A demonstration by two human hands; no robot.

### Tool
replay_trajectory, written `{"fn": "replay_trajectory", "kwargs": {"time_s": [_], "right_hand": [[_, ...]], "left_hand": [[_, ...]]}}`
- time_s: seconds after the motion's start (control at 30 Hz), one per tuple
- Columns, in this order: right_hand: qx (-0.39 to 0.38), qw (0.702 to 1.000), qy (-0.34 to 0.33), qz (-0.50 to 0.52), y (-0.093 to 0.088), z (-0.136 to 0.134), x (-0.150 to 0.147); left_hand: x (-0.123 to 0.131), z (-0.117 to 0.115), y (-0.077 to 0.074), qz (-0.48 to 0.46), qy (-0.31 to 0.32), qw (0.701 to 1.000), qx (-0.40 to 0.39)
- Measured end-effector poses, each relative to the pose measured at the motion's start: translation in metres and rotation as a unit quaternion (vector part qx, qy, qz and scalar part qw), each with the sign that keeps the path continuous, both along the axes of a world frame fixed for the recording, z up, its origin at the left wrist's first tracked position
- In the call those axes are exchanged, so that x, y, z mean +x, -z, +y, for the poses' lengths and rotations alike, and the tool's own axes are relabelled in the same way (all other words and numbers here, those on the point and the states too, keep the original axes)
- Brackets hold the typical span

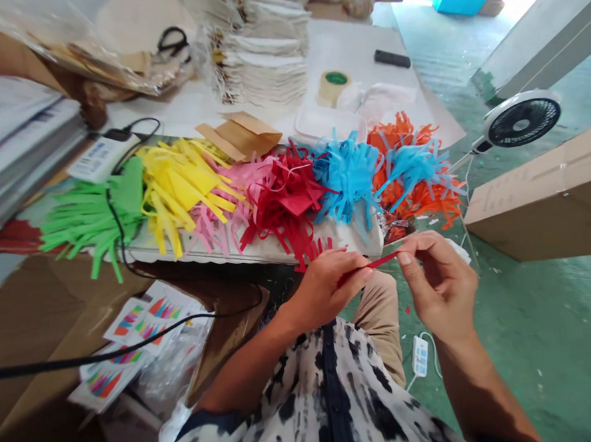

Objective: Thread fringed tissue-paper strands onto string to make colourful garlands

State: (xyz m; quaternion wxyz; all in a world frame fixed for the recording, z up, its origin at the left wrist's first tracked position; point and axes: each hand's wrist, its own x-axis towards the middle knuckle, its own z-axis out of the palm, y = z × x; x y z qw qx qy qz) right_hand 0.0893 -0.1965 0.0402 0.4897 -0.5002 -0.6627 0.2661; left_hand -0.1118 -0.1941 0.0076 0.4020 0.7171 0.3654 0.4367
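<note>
My left hand [324,282] is closed on a red tissue paper tassel, whose fringed ends stick out beyond the knuckles. A thin twisted red strip [384,260] runs from it to my right hand [438,285], where thumb and forefinger pinch its end. Along the table's near edge lie bunches of fringed paper: green [97,210], yellow [186,184], pink [245,181], red [289,198], blue [347,171] and orange [439,202]. More blue fringe [417,163] rests over the orange. The red bunch is just beyond my left hand.
Behind the bunches are a folded brown paper piece [243,136], a tape roll [334,87], scissors [173,43] and stacked pale bundles [266,63]. A black cable [133,354] crosses the left side. To the right stand a fan [522,126] and a carton [549,192].
</note>
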Motion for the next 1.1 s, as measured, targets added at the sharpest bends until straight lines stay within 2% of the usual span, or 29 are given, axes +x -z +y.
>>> {"fn": "replay_trajectory", "kwargs": {"time_s": [0.1, 0.17, 0.23, 0.37, 0.47, 0.5, 0.57, 0.6, 0.63, 0.67, 0.7, 0.73, 0.77, 0.83, 0.97, 1.03, 1.1], "right_hand": [[-0.042, 0.998, -0.043, 0.030, 0.003, 0.003, -0.002], [-0.070, 0.993, -0.097, 0.012, 0.006, 0.004, -0.005], [-0.070, 0.991, -0.113, -0.006, 0.009, 0.006, -0.007], [-0.108, 0.990, -0.049, 0.074, 0.007, 0.025, 0.001], [-0.113, 0.975, 0.023, 0.188, -0.008, 0.067, 0.019], [-0.095, 0.972, 0.036, 0.213, -0.014, 0.085, 0.027], [0.049, 0.970, 0.074, 0.228, -0.026, 0.122, 0.039], [0.171, 0.961, 0.089, 0.197, -0.029, 0.139, 0.044], [0.310, 0.930, 0.127, 0.154, -0.030, 0.154, 0.048], [0.368, 0.916, 0.141, 0.074, -0.029, 0.167, 0.051], [0.381, 0.914, 0.137, -0.029, -0.025, 0.176, 0.052], [0.374, 0.912, 0.115, -0.126, -0.018, 0.183, 0.053], [0.336, 0.914, 0.082, -0.213, -0.009, 0.189, 0.053], [0.254, 0.908, 0.012, -0.331, 0.013, 0.195, 0.054], [0.131, 0.871, -0.046, -0.471, 0.051, 0.200, 0.057], [0.126, 0.844, -0.055, -0.518, 0.057, 0.200, 0.057], [0.137, 0.823, -0.052, -0.549, 0.055, 0.198, 0.058]], "left_hand": [[0.001, 0.001, -0.002, -0.024, 0.007, 0.999, -0.047], [0.004, 0.002, -0.001, -0.042, 0.013, 0.997, -0.062], [0.007, 0.004, 0.002, -0.054, 0.024, 0.996, -0.067], [0.011, 0.011, 0.011, -0.015, 0.018, 0.994, -0.104], [0.009, 0.016, 0.019, 0.019, -0.018, 0.988, -0.151], [0.008, 0.018, 0.021, 0.022, -0.035, 0.986, -0.159], [0.005, 0.020, 0.023, 0.022, -0.067, 0.985, -0.156], [0.003, 0.020, 0.023, 0.023, -0.076, 0.985, -0.153], [0.002, 0.020, 0.024, 0.026, -0.078, 0.985, -0.151], [0.001, 0.020, 0.024, 0.030, -0.075, 0.985, -0.150], [0.000, 0.020, 0.023, 0.034, -0.067, 0.986, -0.150], [-0.001, 0.020, 0.023, 0.035, -0.057, 0.987, -0.149], [-0.001, 0.020, 0.023, 0.033, -0.048, 0.988, -0.145], [-0.004, 0.019, 0.024, 0.026, -0.032, 0.990, -0.134], [-0.011, 0.018, 0.025, 0.019, -0.021, 0.993, -0.116], [-0.014, 0.018, 0.025, 0.018, -0.029, 0.993, -0.112], [-0.018, 0.017, 0.024, 0.013, -0.035, 0.994, -0.107]]}}
